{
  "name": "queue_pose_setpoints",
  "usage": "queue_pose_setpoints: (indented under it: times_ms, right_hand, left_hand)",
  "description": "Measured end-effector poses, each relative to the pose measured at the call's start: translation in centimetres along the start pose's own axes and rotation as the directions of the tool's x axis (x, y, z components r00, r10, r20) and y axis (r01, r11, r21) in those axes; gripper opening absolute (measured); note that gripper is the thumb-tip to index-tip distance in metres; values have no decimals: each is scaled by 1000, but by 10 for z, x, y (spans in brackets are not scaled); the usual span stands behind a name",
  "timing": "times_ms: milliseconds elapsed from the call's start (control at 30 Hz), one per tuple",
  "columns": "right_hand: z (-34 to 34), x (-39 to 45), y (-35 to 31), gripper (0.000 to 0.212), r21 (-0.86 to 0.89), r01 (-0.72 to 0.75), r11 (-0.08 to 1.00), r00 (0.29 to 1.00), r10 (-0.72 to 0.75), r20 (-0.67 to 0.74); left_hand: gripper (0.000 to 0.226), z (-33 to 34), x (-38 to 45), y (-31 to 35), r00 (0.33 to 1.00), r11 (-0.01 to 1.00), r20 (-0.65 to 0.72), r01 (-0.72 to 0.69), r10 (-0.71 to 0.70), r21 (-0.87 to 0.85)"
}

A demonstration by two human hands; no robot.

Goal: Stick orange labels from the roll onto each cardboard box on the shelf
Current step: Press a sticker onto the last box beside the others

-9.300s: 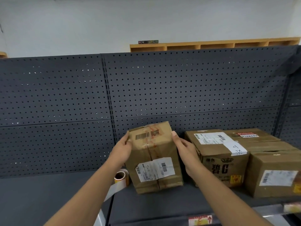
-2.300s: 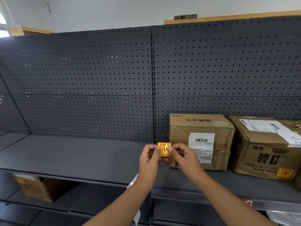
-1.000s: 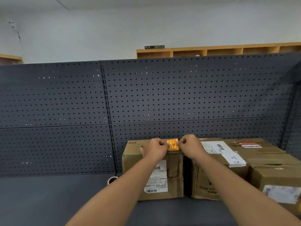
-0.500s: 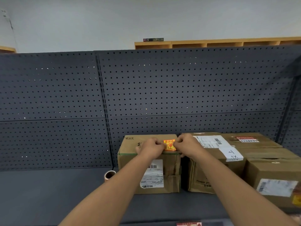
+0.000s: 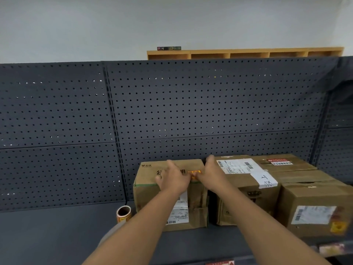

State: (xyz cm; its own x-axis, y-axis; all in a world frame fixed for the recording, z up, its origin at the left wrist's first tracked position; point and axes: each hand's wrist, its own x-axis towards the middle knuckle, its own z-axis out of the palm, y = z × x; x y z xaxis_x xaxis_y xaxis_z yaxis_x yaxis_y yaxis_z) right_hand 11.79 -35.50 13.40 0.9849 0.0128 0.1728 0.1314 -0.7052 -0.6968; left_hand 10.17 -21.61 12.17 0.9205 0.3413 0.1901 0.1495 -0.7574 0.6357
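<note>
Stockroom, probably — pegboard shelving (image 5: 191, 111) (parcels (image 5: 313, 209))

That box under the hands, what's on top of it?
On top of the leftmost box lies an orange label, with the left hand and right hand flat on it. Printed characters show too, partly covered by the left hand.

Both hands' fingers (image 5: 198, 175) flat on orange label (image 5: 194, 172) atop cardboard box (image 5: 150, 194)

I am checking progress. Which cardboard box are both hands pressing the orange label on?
The leftmost box, beside the label roll; both hands press the orange label on its top.
</note>
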Motion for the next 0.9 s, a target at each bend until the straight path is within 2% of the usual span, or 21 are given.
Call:
queue_pose_setpoints:
  times_ms: [33, 100, 267, 433, 700, 800, 900]
  right_hand:
    - [0, -1, 1, 56, 69, -25, 997, 1000, 25, 0]
    - [1, -2, 2, 55, 96, -61, 993, 998, 60, 15]
    - [11, -7, 0, 31, -90, -66, 994, 998, 65, -17]
    - [19, -16, 0, 19, -268, -15, 963, 999, 1, -50]
    - [7, -8, -8, 32, -438, 15, 899, 1000, -14, 5]
    - [3, -2, -9, 30, -538, 51, 841, 998, -62, -4]
    - [3, 3, -10, 37, -561, 73, 825, 995, -100, -17]
  left_hand:
    - [41, -1, 1, 0, 1000, 1000, 11, 11, -11, -17]
    - [40, 0, 1, 0, 1000, 1000, 15, 3, -3, 10]
    - [31, 4, -4, 2, 998, 991, -10, -52, 54, 125]
    - [34, 6, -1, 3, 996, 976, 7, -86, 87, 201]
    - [34, 2, 11, 5, 994, 959, 70, -98, 82, 268]
    - [28, 3, 10, 6, 995, 961, 44, -98, 89, 258]
    - [30, 6, 8, 5, 994, 965, 6, -106, 108, 242]
